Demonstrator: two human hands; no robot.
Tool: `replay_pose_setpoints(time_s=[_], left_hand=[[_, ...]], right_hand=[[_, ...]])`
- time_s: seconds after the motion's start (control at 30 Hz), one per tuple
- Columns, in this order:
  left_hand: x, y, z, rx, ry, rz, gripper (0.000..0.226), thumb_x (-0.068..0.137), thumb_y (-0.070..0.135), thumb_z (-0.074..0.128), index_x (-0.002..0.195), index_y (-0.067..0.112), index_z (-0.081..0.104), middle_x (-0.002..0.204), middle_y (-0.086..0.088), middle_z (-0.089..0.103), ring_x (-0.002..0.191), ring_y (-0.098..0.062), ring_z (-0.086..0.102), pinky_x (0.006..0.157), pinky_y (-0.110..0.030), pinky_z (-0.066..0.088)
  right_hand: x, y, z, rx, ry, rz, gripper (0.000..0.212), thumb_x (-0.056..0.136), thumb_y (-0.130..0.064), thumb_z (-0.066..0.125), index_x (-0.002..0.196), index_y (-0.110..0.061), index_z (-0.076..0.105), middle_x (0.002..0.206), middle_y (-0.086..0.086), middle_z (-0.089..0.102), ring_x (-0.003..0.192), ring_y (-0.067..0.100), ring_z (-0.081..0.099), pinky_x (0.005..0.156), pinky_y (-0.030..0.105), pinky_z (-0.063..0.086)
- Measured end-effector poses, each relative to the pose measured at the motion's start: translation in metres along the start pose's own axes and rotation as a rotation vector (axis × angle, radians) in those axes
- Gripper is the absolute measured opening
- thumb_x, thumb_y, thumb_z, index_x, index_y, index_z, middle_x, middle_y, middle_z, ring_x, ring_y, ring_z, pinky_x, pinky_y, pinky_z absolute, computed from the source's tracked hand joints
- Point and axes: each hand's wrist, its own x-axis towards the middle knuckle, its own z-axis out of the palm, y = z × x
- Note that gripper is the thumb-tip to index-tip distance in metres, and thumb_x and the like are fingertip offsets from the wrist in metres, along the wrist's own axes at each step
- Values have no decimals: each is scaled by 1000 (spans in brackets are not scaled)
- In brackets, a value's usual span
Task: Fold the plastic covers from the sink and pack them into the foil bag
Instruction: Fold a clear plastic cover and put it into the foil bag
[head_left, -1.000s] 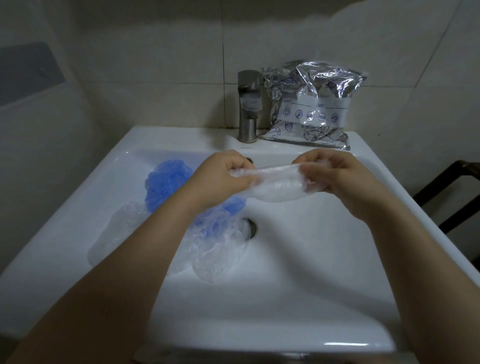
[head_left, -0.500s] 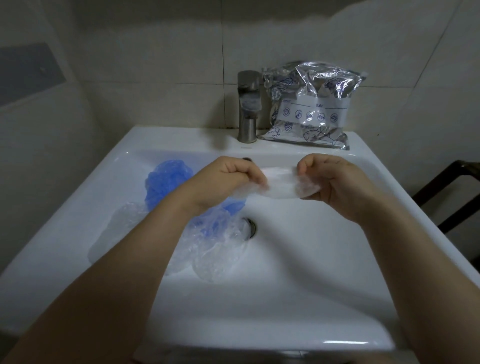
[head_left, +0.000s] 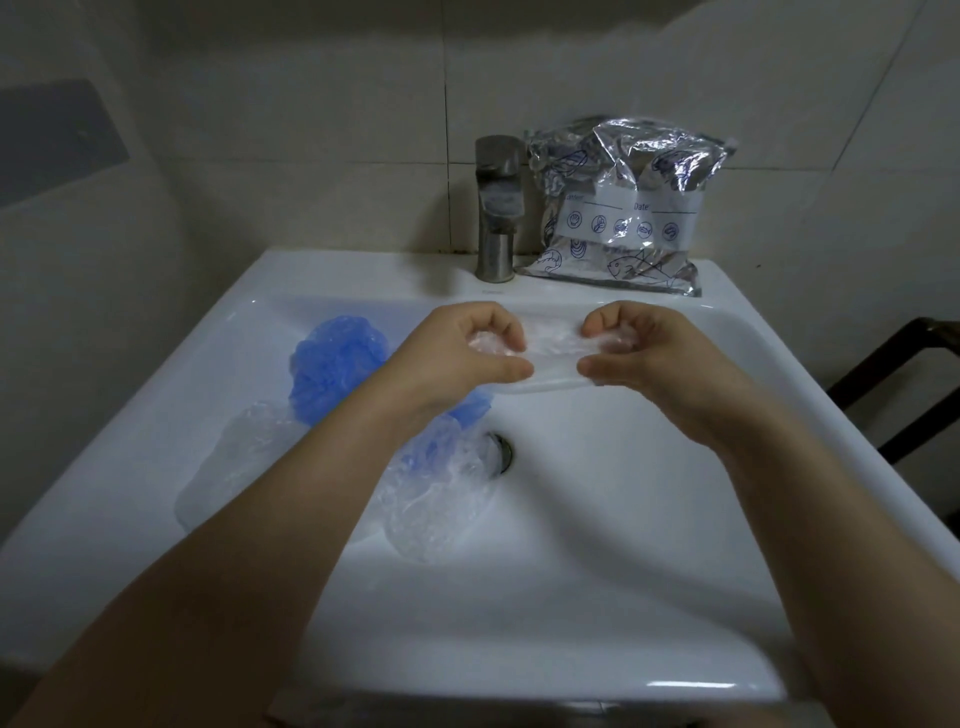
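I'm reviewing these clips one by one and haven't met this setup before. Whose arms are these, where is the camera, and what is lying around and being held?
There is no machine here: a person wears one wide-angle camera on the head, looking forward and down, so the two bare arms entering from the bottom are their own.

The left hand and right hand each pinch one end of a clear plastic cover, holding it above the white sink.

Down in the basin, on the left, lie a blue plastic cover and crumpled clear covers near the drain.

On the back ledge stand a metal tap and, right beside it, a silver foil bag, leaning back toward the tiled wall. Whether the bag is open cannot be told.
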Motion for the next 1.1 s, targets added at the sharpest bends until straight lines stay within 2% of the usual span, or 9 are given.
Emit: replay_pose_setpoints(time_s=[0.1, 0.23, 0.4, 0.5, 0.6, 0.73, 0.83, 1.0, 1.1], left_hand=[[-1, 3, -1, -143, -83, -2, 35, 73, -8, 69, 81, 25, 64, 76, 16, 62, 67, 1, 53, 76, -12, 45], [0, 2, -2, -316, -141, -106, 43, 77, -12, 63, 95, 27, 67, 72, 13, 65, 69, -1, 56, 78, -12, 49], [2, -3, -5, -322, -119, -259, 34, 79, -6, 63, 85, 27, 68, 71, 9, 65, 69, 0, 60, 78, -17, 47], [3, -4, -2, -180, -13, -216, 27, 80, -4, 65, 81, 23, 67, 78, 4, 63, 70, -1, 57, 68, -12, 49], [4, -4, -2, -172, 56, -145, 21, 79, -1, 67, 78, 19, 66, 74, 3, 62, 65, -1, 56, 66, -12, 48], [4, -2, -6, -192, 10, -62, 18, 79, -1, 67, 79, 17, 66, 67, 8, 65, 60, 3, 57, 66, -11, 47], [4, 0, -10, -211, -47, -39, 20, 81, 2, 65, 86, 21, 64, 71, 13, 68, 66, 1, 62, 75, -15, 47], [3, 2, -12, -298, -84, -33, 17, 86, 7, 57, 93, 23, 60, 67, 9, 69, 69, -5, 66, 94, -31, 45], [3, 2, -11, -380, -105, 9, 24, 88, 6, 54, 97, 28, 61, 69, 5, 69, 71, -8, 68, 87, -27, 50]], right_hand=[[0, -1, -1, -20, 55, -36, 30, 79, 12, 61, 76, -18, 57, 77, 5, 53, 59, 7, 48, 58, 16, 44], [0, -1, -2, -180, 147, -129, 27, 79, 4, 66, 73, -22, 60, 72, 2, 55, 56, 10, 42, 53, 21, 37], [-1, 1, -3, -450, 137, -209, 18, 80, -9, 70, 72, -23, 61, 68, -6, 55, 50, 2, 41, 50, 10, 31], [-1, 1, 0, -543, 122, -231, 13, 79, -10, 70, 76, -20, 62, 79, -7, 51, 63, -1, 46, 58, 6, 33], [-2, -2, -3, -193, 84, -94, 8, 80, -6, 68, 76, -7, 61, 70, -5, 57, 57, 0, 51, 58, 11, 44], [-4, -4, -11, 136, -35, 57, 8, 74, -8, 67, 72, -7, 59, 67, 2, 58, 61, 10, 57, 63, 19, 53], [-4, -6, -14, 239, -44, 101, 12, 65, -17, 66, 73, -12, 58, 63, -2, 59, 55, 7, 56, 57, 17, 50], [-3, -6, -17, 341, -20, 67, 21, 66, -13, 65, 84, -20, 57, 64, -1, 58, 47, 9, 50, 51, 17, 48], [-4, -7, -14, 403, -55, 17, 13, 68, -12, 62, 77, -21, 58, 67, 2, 53, 47, 11, 47, 50, 17, 46]])
